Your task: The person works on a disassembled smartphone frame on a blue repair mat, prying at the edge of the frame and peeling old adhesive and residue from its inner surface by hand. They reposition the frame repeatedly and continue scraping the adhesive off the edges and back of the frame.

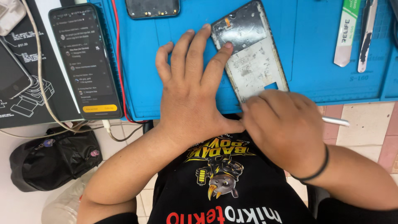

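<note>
Both hands [232, 112] press a scuffed grey rectangular phone frame [253, 54] onto the smooth blue mat [315, 49].

A bare grey phone frame with its screen removed [251, 54] lies tilted on the blue silicone work mat [306, 49], which covers the counter. The left hand [192, 95] rests flat on the frame's left edge; the right hand [284, 128] sits at its near end (over the mat's front edge). A lit black smartphone [85, 60] lies left of the mat. Two flat metal pry tools [356, 33] lie on the mat, far right.
</note>
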Demonstrator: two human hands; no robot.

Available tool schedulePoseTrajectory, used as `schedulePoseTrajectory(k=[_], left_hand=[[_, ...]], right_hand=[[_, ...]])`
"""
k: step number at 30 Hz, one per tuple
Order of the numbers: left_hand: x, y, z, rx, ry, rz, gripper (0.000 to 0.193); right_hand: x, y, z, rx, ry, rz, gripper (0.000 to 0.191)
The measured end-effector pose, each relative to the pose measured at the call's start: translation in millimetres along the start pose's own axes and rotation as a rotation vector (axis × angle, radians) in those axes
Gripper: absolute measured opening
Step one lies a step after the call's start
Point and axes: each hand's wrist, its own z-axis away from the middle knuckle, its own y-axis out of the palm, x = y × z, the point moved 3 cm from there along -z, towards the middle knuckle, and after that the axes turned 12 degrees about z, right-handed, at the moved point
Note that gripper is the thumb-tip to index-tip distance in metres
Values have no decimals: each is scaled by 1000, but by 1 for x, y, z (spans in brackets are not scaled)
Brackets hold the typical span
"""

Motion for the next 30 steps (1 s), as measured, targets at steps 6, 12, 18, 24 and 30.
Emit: schedulePoseTrajectory(k=[6, 12, 18, 24, 30], left_hand=[[1, -1, 2, 2, -15, 13, 106], [0, -1, -2, 14, -12, 23, 109], [-3, -2, -3, 12, -19, 5, 105], [-3, 0, -4, 25, -29, 16, 106], [-3, 0, -3, 20, -20, 5, 104]], right_hand=[[-10, 1, 3, -53, 64, -31, 14], [-21, 11, 16, 13, 45, -58, 15], [-14, 6, 6, -70, 19, -37, 15], [-5, -11, 2, -9, -54, 92, 16], [-6, -6, 3, -57, -14, 70, 14]])
